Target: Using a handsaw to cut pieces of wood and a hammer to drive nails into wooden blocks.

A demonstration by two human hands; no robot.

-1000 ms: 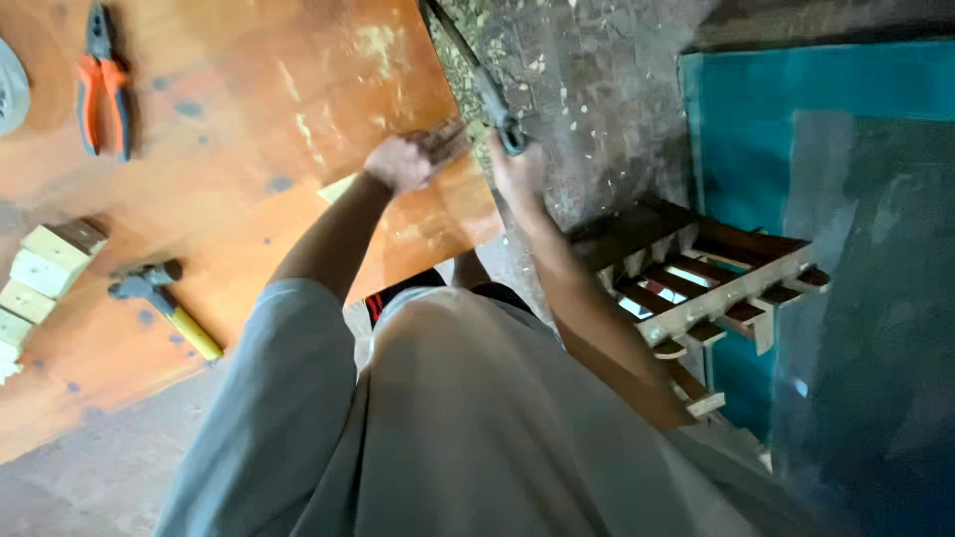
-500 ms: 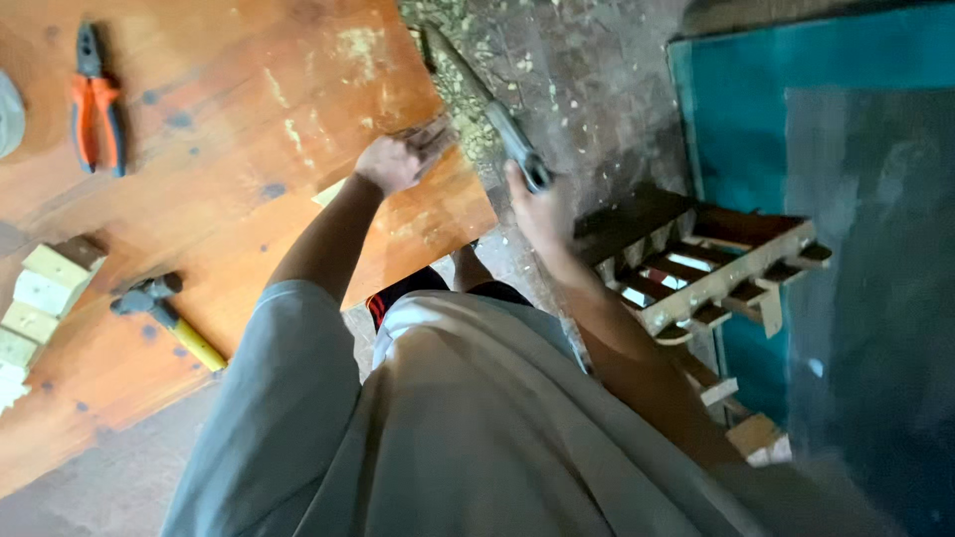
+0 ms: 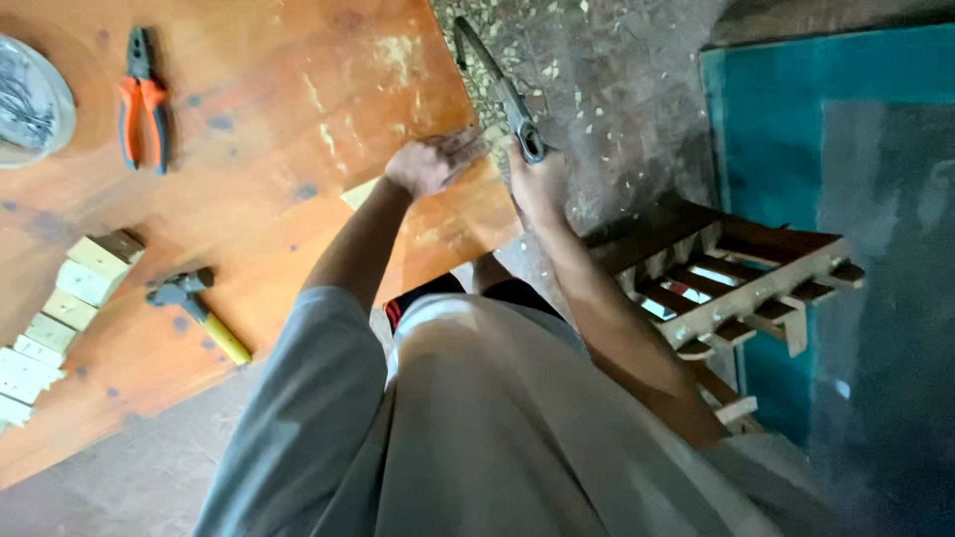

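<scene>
At table edge — right hand (image 3: 537, 179) grips saw (image 3: 497, 85); left hand (image 3: 430, 164) presses wood strip (image 3: 477, 142).

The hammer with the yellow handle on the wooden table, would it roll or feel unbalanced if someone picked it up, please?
The hammer lies flat on the table, clear of both hands. Its dark metal head probably makes it top-heavy, so it would likely tip head-down if gripped at the handle's end. The wide head should stop it rolling far.

Orange-handled pliers (image 3: 143, 97), yellow-handled hammer (image 3: 197, 312), reddish-brown table (image 3: 259, 89), teal panel (image 3: 846, 129), pale wood blocks (image 3: 60, 308)
</scene>
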